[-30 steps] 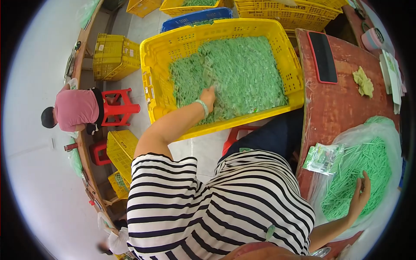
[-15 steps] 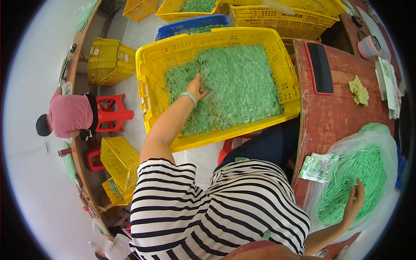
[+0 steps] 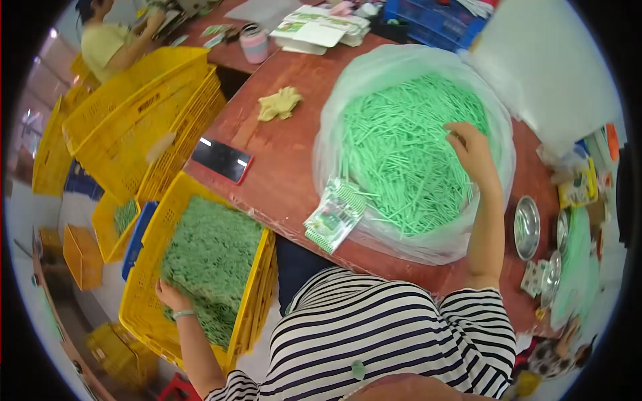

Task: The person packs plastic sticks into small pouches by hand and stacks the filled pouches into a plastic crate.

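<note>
My left hand (image 3: 172, 295), a pale green bangle on its wrist, rests at the left inner side of a yellow crate (image 3: 142, 313). Its fingers look loosely apart against a thick layer of green packed pieces (image 3: 210, 250). Over on the table, my right hand (image 3: 471, 148) hovers just above thin light-green sticks (image 3: 408, 160) heaped in a clear plastic bag (image 3: 329, 137). The fingers of that hand are bent and apart, with nothing seen in them. A clear packet of green-striped sticks with a printed label (image 3: 336, 215) lies against the bag's near-left edge.
A phone (image 3: 222, 160) and a crumpled yellow cloth (image 3: 279, 103) lie on the red table (image 3: 287, 180). Stacked yellow crates (image 3: 134, 127) stand left of it. Metal bowls (image 3: 527, 227) sit at right. A person in yellow (image 3: 110, 43) is at the far left.
The view has swung right toward the table, bringing the bag to the centre and the crate to the lower left. My left hand has shifted to the crate's left side; my right remains over the sticks.
</note>
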The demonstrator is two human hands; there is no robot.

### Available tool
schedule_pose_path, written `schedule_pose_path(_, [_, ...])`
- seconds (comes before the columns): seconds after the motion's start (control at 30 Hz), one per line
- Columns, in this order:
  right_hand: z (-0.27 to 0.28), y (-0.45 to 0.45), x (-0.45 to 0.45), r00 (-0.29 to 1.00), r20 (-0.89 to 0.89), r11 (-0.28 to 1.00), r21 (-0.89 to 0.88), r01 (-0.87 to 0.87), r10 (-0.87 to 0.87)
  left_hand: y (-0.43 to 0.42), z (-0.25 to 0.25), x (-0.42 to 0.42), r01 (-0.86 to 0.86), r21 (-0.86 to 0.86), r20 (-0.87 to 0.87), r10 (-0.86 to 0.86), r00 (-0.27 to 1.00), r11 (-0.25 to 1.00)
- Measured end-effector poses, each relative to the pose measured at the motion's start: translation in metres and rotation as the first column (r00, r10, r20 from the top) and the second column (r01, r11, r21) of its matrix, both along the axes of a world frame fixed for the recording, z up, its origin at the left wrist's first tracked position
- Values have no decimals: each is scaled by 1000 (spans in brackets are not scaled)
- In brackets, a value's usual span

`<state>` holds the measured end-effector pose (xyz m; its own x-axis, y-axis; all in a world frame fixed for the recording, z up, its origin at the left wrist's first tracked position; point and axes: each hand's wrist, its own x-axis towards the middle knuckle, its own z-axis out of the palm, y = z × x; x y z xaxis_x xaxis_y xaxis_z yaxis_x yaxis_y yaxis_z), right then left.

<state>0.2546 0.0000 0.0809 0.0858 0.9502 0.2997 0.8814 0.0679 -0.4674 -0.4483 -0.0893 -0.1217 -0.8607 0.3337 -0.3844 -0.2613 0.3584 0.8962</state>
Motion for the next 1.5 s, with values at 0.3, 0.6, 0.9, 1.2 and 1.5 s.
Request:
schedule_pose_path(0.3, [-46,1,156,955,-155,964,-125,235,-253,55,73,132,519,343,-457,-344,820,783])
schedule_pose_path(0.6, [-66,22,193,982,-22,971,-158,180,-186,56,66,241,633,328,-428,-487,761,701])
schedule_pose_path(0.9, [-80,81,146,992,-35,988,-91,-121,118,61,74,298,706,332,-468,-541,699,625])
schedule_pose_path(1.2, [-104,170,161,977,200,994,-65,84,-70,57,67,309,693,295,-458,-538,707,658])
schedule_pose_path(1.5, [-68,95,143,973,-79,885,-406,-230,216,57,58,311,685,301,-418,-554,720,663])
